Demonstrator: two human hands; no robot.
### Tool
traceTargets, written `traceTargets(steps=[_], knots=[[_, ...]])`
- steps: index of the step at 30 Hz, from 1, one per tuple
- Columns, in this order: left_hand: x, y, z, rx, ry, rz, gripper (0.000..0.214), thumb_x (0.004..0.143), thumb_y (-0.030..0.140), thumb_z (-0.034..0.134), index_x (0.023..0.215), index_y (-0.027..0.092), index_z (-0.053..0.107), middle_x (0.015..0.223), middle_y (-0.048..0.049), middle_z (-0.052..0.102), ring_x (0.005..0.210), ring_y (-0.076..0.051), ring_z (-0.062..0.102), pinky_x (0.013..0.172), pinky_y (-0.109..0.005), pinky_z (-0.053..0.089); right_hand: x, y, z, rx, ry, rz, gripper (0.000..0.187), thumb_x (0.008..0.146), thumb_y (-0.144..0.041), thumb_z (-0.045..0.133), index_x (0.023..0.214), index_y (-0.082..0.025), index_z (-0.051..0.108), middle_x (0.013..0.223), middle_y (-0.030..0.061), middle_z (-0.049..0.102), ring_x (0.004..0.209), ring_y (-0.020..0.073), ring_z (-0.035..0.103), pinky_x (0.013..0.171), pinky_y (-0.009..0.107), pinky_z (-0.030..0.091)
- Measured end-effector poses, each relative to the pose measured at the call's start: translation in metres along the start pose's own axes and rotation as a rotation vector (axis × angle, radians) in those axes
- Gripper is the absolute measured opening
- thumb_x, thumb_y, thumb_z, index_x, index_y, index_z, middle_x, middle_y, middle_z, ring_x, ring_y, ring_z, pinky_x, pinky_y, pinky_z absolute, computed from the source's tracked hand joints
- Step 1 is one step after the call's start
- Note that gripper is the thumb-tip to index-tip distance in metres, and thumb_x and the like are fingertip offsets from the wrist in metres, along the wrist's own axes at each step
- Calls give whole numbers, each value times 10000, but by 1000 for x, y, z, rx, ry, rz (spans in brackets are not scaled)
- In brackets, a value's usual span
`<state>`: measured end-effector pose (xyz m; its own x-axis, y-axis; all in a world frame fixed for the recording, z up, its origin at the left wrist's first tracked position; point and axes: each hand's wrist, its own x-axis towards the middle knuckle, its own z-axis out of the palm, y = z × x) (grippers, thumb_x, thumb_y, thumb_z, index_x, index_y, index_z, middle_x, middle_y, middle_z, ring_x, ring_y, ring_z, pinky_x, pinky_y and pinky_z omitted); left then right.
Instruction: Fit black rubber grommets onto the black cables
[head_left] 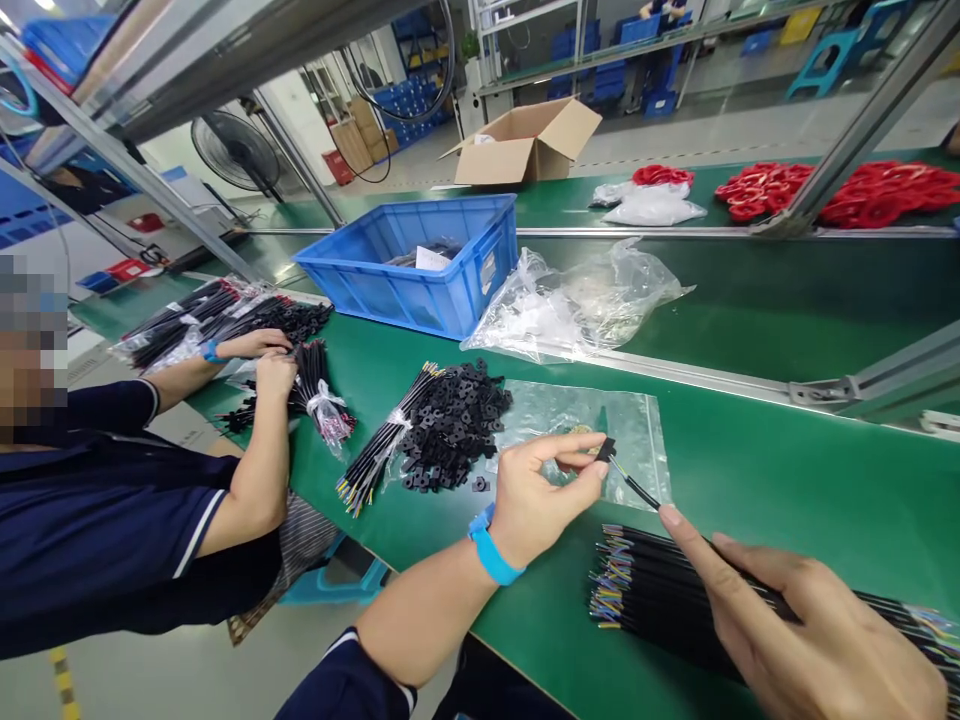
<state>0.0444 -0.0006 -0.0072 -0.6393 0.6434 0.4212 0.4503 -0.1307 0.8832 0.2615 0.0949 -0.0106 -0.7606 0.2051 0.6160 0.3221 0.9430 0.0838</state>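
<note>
Between thumb and index finger, my left hand (544,492) pinches a small black plastic connector (606,450) above a clear bag. Thin coloured wires at the end of a black cable (642,491) meet the connector; whether they sit inside it I cannot tell. My right hand (802,610) is closed on that cable, index finger stretched along it, the thumb side partly hidden. Under the right hand lies a stack of black cables (660,590) with stripped coloured ends. Left of my left hand are a heap of black connectors (457,420) and a tied cable bundle (390,435).
A blue crate (405,290) and a crumpled plastic bag (577,300) stand behind the heap. A flat zip bag (637,430) lies on the green table (787,470). At left, a co-worker's hands (274,365) handle cable bundles. Metal frame posts (862,120) rise at right.
</note>
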Motion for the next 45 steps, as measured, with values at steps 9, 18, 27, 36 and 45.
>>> traceTargets(steps=[9,18,27,36,45], knots=[[-3,0,7,295,83,526,160,894,96,698,1000,158,801,704,2,733,612,-110,656,614,-250,576,10,7,-2,-75,70,42,763,1005,-169,653,1686,-320,343,882,25,706,671,135,650,649,292,427],[-8,6,9,103,19,282,238,819,67,739,1009,185,818,762,5,780,652,-107,714,671,-218,626,16,1,-9,-111,103,59,660,1004,-181,658,1618,-290,441,902,19,740,662,136,651,634,302,401],[-10,5,12,105,52,285,201,814,83,736,961,187,825,738,6,775,634,-100,710,655,-208,614,16,3,-9,-79,64,74,242,1028,-233,620,1253,-200,705,918,11,747,620,109,623,619,302,399],[-10,5,11,45,33,155,134,800,123,750,884,183,836,702,-6,768,611,-115,706,646,-220,607,16,-2,-15,-100,89,49,279,1029,-184,626,1303,-192,680,908,22,755,697,117,673,653,309,392],[-17,5,14,1,-124,219,178,829,110,752,968,195,822,811,-29,804,707,-139,758,696,-229,620,16,2,-16,-21,165,-1,453,861,-68,801,1294,-145,693,946,65,760,704,140,619,741,311,437]])
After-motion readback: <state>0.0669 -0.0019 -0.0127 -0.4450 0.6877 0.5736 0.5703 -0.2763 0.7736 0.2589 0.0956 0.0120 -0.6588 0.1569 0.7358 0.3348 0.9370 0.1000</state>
